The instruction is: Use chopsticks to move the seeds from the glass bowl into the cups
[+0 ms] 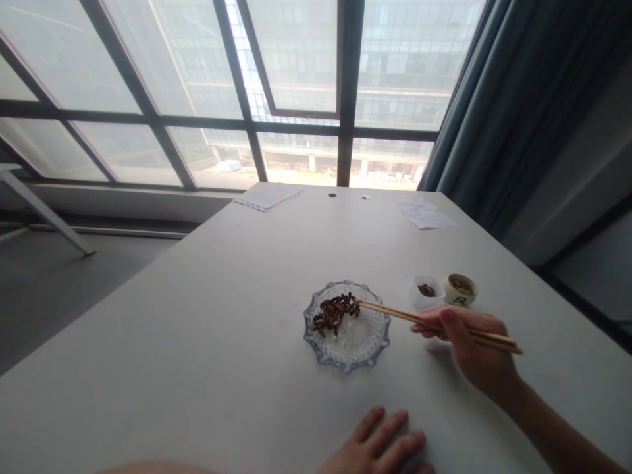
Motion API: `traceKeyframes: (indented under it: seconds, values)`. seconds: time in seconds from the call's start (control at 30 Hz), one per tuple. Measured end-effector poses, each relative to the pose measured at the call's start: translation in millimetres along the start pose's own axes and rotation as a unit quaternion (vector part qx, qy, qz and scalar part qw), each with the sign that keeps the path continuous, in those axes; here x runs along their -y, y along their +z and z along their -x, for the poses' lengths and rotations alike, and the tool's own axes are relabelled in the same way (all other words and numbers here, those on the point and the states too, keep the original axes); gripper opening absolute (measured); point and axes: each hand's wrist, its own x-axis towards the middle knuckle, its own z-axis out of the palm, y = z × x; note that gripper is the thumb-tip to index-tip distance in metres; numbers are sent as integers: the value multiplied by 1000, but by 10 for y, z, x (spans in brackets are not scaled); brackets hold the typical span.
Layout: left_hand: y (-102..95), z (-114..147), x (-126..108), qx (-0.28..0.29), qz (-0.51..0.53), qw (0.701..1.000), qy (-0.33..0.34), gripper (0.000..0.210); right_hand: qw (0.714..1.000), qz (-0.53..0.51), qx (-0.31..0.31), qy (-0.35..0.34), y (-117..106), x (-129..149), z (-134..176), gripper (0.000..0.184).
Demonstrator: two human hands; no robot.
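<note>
My right hand [476, 345] is closed around a pair of wooden chopsticks [390, 311]. Their tips reach the right edge of a pile of dark brown seeds [333, 313], which look like sunflower seeds. Whether a seed is pinched between the tips is too small to make out. The pile lies on the far left part of a scalloped clear glass dish [365, 339]. Nearer to me, my left hand [380, 447] rests palm down on the table with its fingers spread, holding nothing. Beneath my right hand a whitish object shows, mostly hidden.
Beyond my right hand stand a small white container [417, 299] with some seeds and a cream cup [461, 299] with brownish contents. Papers [269, 196] lie at the white table's [197, 316] far left, and another sheet [427, 214] at far right. Windows and a curtain [474, 99] stand behind.
</note>
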Motion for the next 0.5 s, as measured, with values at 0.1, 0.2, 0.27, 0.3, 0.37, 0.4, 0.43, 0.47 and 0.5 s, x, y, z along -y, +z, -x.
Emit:
traceKeyframes:
  seconds: [0.1, 0.2, 0.27, 0.3, 0.37, 0.4, 0.43, 0.47, 0.5]
  values:
    - [-13, -15, 2, -9, 5, 1000, -5, 28, 992, 91, -80, -27, -242, 273, -82, 32]
    - [-14, -17, 4, -18, 8, 1000, -6, 27, 970, 198, -138, -30, -472, 420, -167, 33]
    - [-11, -16, 6, -19, 9, 1000, -4, 28, 960, 228, -158, -20, -560, 419, -213, 37]
    - [-8, -15, 8, -16, 8, 1000, -4, 28, 958, 237, -159, -19, -581, 401, -231, 39]
    - [3, -9, 8, -12, 7, 1000, -1, 28, 955, 253, -153, -23, -586, 362, -253, 40]
    - [10, -4, 7, -11, 5, 1000, 0, 29, 954, 260, -144, -25, -574, 351, -256, 39]
    - [18, 3, 5, -10, 3, 1000, 0, 29, 955, 264, -136, -28, -555, 347, -251, 39]
    - [26, 11, 3, -6, 1, 1000, 2, 30, 956, 260, -132, -31, -530, 349, -240, 37]
    - [33, 20, 1, 0, 0, 1000, 4, 31, 960, 247, -129, -31, -499, 351, -222, 36]
